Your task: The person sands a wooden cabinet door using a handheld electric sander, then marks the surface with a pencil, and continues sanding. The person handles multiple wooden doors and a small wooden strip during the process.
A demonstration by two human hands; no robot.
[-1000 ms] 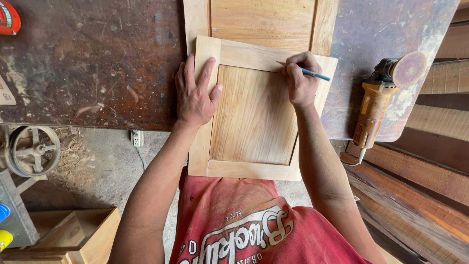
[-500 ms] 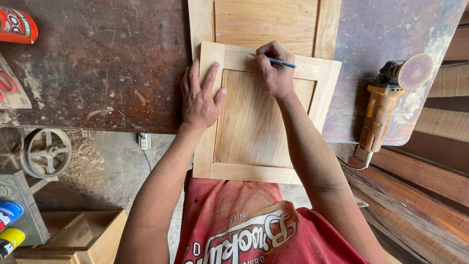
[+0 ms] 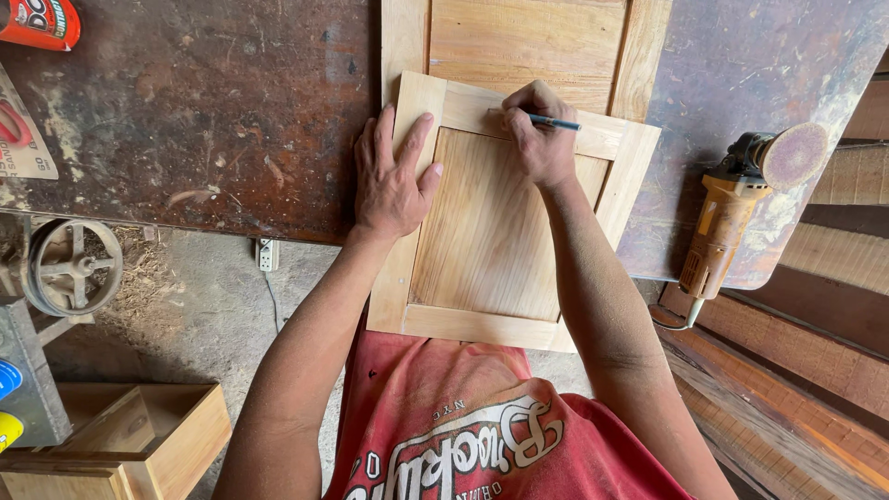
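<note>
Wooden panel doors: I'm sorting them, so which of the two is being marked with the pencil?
The nearer, smaller door, lying on top. The right hand holds the pencil on its top rail.

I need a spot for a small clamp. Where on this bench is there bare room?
The widest free patch is the dark worktop left of the left hand, right of the red can. A narrower strip lies between the framed panel and the sander. The centre, where the right hand holds the pencil, is crowded.
</note>
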